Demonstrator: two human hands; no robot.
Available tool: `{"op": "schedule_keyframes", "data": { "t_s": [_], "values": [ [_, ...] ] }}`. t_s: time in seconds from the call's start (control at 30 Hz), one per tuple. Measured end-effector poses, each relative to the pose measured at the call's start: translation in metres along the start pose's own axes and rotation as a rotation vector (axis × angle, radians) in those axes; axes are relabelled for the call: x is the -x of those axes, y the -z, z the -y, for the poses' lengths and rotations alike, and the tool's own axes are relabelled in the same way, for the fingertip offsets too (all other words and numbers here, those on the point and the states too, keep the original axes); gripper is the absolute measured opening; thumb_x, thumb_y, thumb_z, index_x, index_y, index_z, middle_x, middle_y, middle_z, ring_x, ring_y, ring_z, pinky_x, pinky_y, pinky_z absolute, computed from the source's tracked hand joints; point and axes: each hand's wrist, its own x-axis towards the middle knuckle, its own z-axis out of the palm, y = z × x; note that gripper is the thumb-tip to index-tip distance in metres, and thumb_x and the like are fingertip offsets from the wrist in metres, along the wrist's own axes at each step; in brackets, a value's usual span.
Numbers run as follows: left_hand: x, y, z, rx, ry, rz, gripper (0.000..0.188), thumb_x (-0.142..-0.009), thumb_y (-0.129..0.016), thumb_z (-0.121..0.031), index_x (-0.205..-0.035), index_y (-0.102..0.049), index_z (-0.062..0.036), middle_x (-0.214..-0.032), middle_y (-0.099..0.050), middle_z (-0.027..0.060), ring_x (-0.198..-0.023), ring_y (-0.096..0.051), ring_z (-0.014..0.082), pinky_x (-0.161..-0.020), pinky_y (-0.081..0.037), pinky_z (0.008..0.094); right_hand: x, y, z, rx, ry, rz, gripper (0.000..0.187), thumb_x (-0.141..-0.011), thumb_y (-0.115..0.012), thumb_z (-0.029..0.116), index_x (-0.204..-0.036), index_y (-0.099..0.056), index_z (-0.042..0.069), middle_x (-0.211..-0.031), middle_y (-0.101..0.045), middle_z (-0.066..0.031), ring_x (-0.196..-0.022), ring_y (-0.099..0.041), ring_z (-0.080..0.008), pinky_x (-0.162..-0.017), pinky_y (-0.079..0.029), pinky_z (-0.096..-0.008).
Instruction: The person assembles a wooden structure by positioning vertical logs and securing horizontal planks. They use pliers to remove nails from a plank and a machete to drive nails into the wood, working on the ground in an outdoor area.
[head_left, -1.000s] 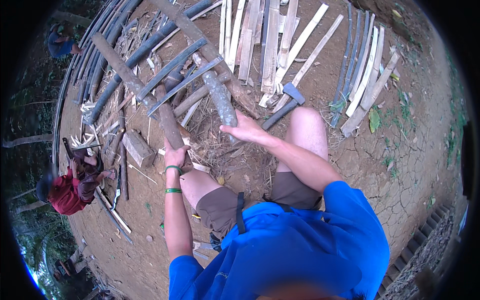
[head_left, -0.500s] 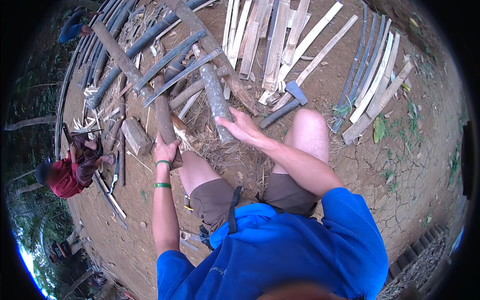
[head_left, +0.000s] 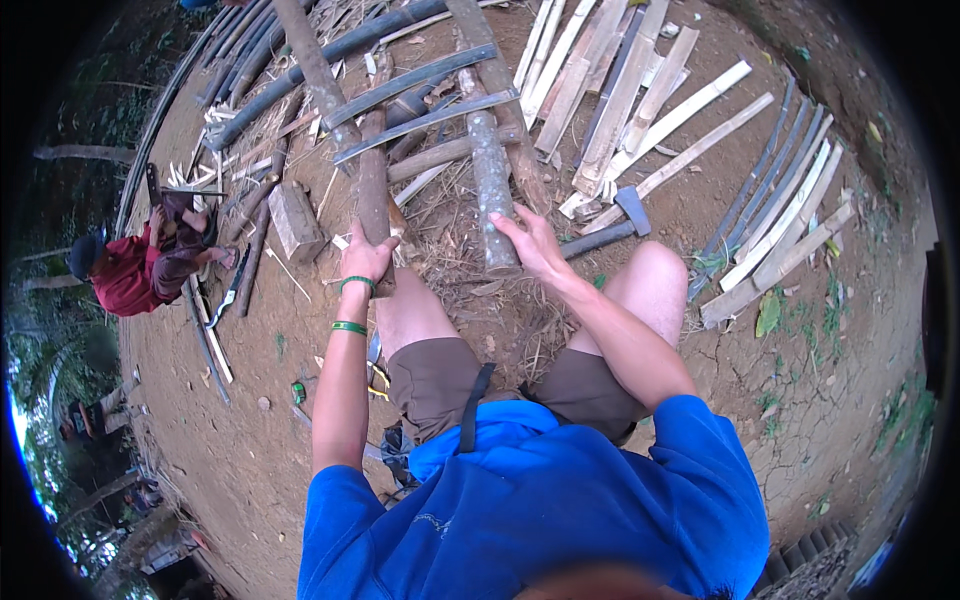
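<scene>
My left hand point(head_left: 366, 256) is closed round the near end of a brown wooden pole point(head_left: 373, 185), its thumb pointing right. My right hand point(head_left: 533, 244) grips a grey mottled log point(head_left: 489, 180) near its sawn end, with the thumb on top and the other fingers partly hidden. Both poles belong to a wooden frame in front of me. Across the frame lie two dark split bamboo slats, an upper slat point(head_left: 420, 80) and a lower slat point(head_left: 425, 124). A wooden crosspiece point(head_left: 435, 157) runs between the poles.
A hammer-like tool with a grey head point(head_left: 632, 208) lies right of my right hand. Split bamboo strips point(head_left: 625, 110) spread beyond it, with more strips point(head_left: 780, 210) farther right. A short wood block point(head_left: 296, 222) stands at left. A person in red point(head_left: 135, 275) sits farther left.
My view has shifted, so the frame, tools and strips sit farther right and the poles look more upright. Both hands keep their hold on the same two poles.
</scene>
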Motion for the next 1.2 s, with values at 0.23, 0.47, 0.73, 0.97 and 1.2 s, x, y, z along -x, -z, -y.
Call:
{"op": "schedule_keyframes", "data": {
  "t_s": [0.23,0.47,0.73,0.97,1.2],
  "values": [
    [0.003,0.001,0.002,0.095,0.029,0.015,0.092,-0.077,-0.073,-0.047,-0.150,-0.036,-0.0040,-0.119,-0.066,0.0304,-0.114,-0.063,0.0432,-0.100,-0.048,0.0466,-0.003,-0.002,-0.009,-0.061,0.048,0.004,0.071,-0.091,-0.068,0.044,-0.135,-0.054,-0.011,-0.107,-0.072,-0.0177,-0.090,-0.069,-0.0196,-0.084,-0.053,-0.0297],
    [0.009,0.004,0.000,0.233,0.028,0.020,0.095,-0.075,-0.076,-0.043,-0.151,-0.036,-0.0030,-0.126,-0.064,0.0287,-0.120,-0.061,0.0417,-0.105,-0.046,0.0436,0.002,-0.005,-0.003,0.003,0.064,-0.065,0.060,-0.091,-0.070,0.035,-0.130,-0.059,-0.009,-0.106,-0.071,-0.0148,-0.089,-0.067,-0.0162,-0.079,-0.052,-0.0287],
    [-0.008,-0.006,0.022,0.344,-0.020,0.122,0.113,-0.070,-0.082,-0.028,-0.158,-0.017,-0.0018,-0.127,-0.063,0.0293,-0.113,-0.066,0.0362,-0.099,-0.049,0.0390,-0.003,-0.011,-0.009,0.095,0.042,-0.129,0.055,-0.090,-0.073,0.033,-0.126,-0.063,-0.008,-0.096,-0.073,-0.0125,-0.080,-0.067,-0.0143,-0.072,-0.051,-0.0276],
    [-0.007,0.000,0.018,0.375,-0.014,0.209,0.116,-0.071,-0.081,-0.027,-0.158,-0.010,0.0003,-0.120,-0.065,0.0296,-0.105,-0.068,0.0347,-0.094,-0.052,0.0378,-0.015,-0.009,-0.014,0.056,0.081,-0.148,0.048,-0.089,-0.074,0.029,-0.122,-0.067,-0.006,-0.092,-0.073,-0.0102,-0.076,-0.066,-0.0128,-0.069,-0.051,-0.0270],
    [-0.008,-0.002,0.023,0.288,-0.024,0.214,0.114,-0.077,-0.078,-0.028,-0.159,-0.004,-0.0016,-0.113,-0.068,0.0316,-0.106,-0.068,0.0414,-0.095,-0.052,0.0427,-0.001,-0.018,0.004,0.025,0.027,-0.151,0.047,-0.089,-0.074,0.027,-0.121,-0.066,-0.007,-0.094,-0.071,-0.0085,-0.077,-0.063,-0.0118,-0.069,-0.050,-0.0268]
  ]
}}
